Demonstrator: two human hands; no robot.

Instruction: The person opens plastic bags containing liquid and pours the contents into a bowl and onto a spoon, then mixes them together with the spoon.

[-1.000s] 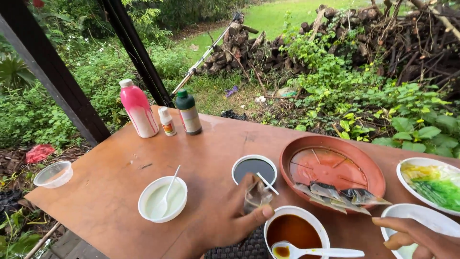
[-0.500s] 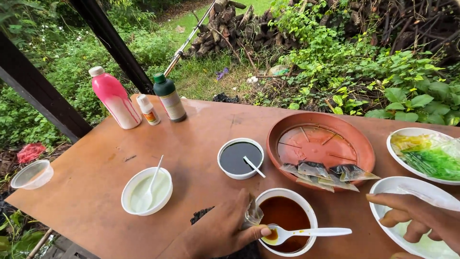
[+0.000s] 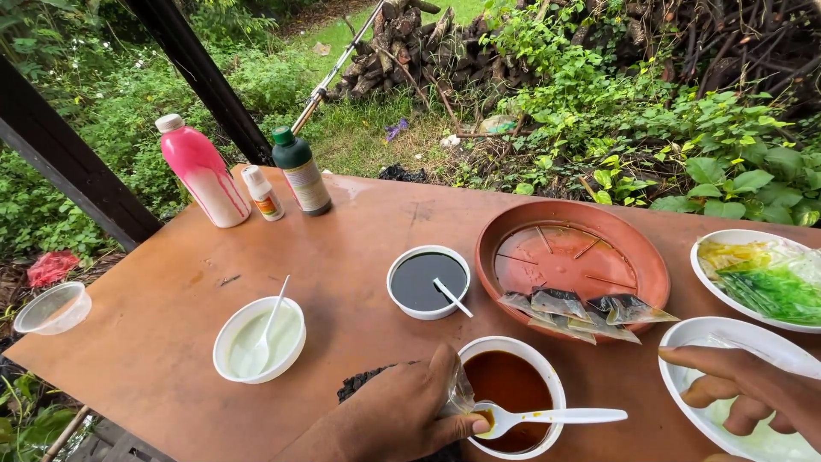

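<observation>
Holding a small clear bag (image 3: pixel 460 395) at the rim of the bowl of brown liquid (image 3: pixel 511 387), my left hand (image 3: pixel 402 419) pinches it shut between thumb and fingers. The bag sits right at the left edge of that bowl, at the near side of the worktop (image 3: pixel 359 231). A white spoon (image 3: pixel 547 417) lies in the brown liquid with its scoop just under the bag and its handle pointing right.

My right hand (image 3: pixel 753 389) rests on the rim of a white bowl (image 3: pixel 727 334) at the right. Its fingers are curled loosely and I cannot tell if it holds anything.

To do this well, I think I should keep the bag's mouth up and open, hold it over the bowl so drips fall back in, and lift the spoon slowly and level.

Just behind is a red dish (image 3: pixel 573 257) with more filled little bags (image 3: pixel 590 310) at its front edge. Beside it stands a bowl of black liquid (image 3: pixel 428 281) with a small spoon. To the left is a bowl of pale green liquid (image 3: pixel 259 340). Far right is a bowl of green and yellow strips (image 3: pixel 761 278). At the back left stand a pink bottle (image 3: pixel 198 171), a tiny bottle (image 3: pixel 262 193) and a dark green bottle (image 3: pixel 300 171). A clear cup (image 3: pixel 53 306) sits at the left edge.
</observation>
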